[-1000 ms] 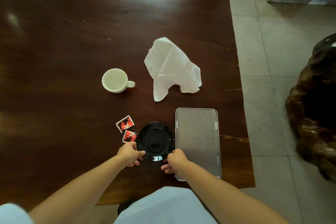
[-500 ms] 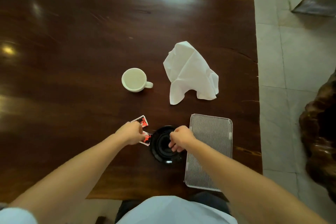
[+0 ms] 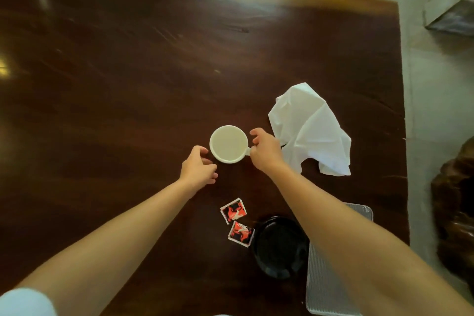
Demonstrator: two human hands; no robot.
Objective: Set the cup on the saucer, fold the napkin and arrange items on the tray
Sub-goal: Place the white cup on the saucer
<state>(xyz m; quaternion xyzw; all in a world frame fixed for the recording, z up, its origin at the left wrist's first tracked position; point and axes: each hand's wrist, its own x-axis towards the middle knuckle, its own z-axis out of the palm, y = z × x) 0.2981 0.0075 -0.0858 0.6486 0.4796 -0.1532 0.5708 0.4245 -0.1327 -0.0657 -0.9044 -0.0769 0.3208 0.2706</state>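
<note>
We had both hands out at the white cup (image 3: 229, 143), which stood upright and looked empty on the dark wooden tabletop (image 3: 128, 72), well apart from the black saucer (image 3: 280, 246) nearer to us. Our right hand (image 3: 265, 150) was at the cup's handle side, fingers curled around where the handle juts out; it seemed to touch the handle, though we could not tell whether the grip had closed on it. Our left hand (image 3: 198, 168) sat just beside the cup's opposite wall, loosely cupped with thumb and fingers parted, holding nothing. The crumpled white napkin (image 3: 311, 131) lay unfolded just behind the right hand, and two red-and-black sachets (image 3: 237, 222) lay flat beside the saucer's left edge. The ribbed silver tray (image 3: 328, 290) lay right beside the saucer on its right, partly hidden under our right forearm, with nothing that we could see on it. We judged the step in hand to be the first one, taking up the cup to seat it on the saucer, with the napkin and the tray arrangement not yet begun. The next move would call for a firm hold on the handle, a level lift toward us over the sachets, and a gentle, centred landing in the saucer's well.
</note>
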